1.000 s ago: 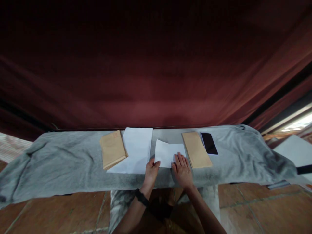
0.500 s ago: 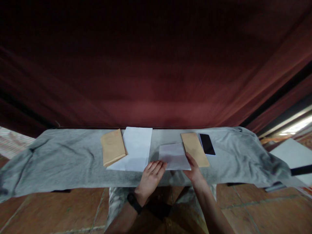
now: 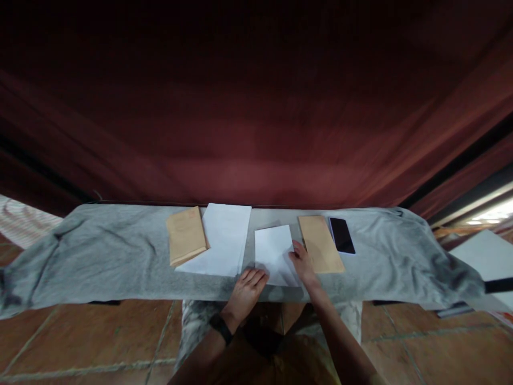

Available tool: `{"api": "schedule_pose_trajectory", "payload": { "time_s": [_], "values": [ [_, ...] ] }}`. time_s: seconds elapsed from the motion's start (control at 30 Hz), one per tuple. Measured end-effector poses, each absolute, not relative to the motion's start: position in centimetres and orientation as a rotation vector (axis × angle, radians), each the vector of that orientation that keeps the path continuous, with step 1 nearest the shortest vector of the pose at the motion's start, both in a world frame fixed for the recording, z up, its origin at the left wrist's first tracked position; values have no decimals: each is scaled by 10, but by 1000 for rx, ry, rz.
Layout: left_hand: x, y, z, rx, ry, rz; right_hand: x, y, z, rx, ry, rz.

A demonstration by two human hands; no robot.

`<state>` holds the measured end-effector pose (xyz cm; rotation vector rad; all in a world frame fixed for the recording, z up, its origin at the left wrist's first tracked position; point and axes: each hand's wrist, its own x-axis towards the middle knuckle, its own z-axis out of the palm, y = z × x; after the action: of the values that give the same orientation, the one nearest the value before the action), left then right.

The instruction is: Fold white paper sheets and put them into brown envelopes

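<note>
A folded white sheet of paper (image 3: 273, 247) lies in front of me on the grey cloth. My left hand (image 3: 247, 289), wearing a dark wristband, rests with its fingers extended at the paper's lower left edge. At the right edge, my right hand (image 3: 302, 262) has its fingers curled and gripping the paper; the thumb is partly hidden. Just beyond that hand is a brown envelope (image 3: 320, 246). Left of the folded paper is a stack of larger white sheets (image 3: 226, 240), overlapped on its left side by a stack of brown envelopes (image 3: 186, 235).
A dark-screened phone (image 3: 342, 236) lies right of the single envelope. The grey cloth (image 3: 116, 256) covers the narrow table and is wrinkled at both ends. A dark red curtain (image 3: 248, 176) hangs behind it. White boards or sheets (image 3: 484, 256) stand off to the right.
The folded paper has turned and shifted slightly left, looking brighter and narrower. My right hand has moved left and away from me along its right edge. The left hand has barely moved.
</note>
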<state>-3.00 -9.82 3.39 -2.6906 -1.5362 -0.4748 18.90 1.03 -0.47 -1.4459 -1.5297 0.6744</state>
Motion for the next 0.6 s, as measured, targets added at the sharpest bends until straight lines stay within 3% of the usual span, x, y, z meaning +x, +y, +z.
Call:
{"api": "schedule_pose_trajectory", "payload": {
  "time_s": [0.13,0.37,0.6],
  "values": [
    [-32,-95,31,-2700,-1598,-492,201,-5,-8,-1487,-1593,564],
    [-36,-106,44,-2796,-1792,-538,196,-43,-14,-1368,-2194,191],
    [21,-69,46,-2888,-1766,-545,191,-52,-20,-1378,-2408,6]
  ]
}}
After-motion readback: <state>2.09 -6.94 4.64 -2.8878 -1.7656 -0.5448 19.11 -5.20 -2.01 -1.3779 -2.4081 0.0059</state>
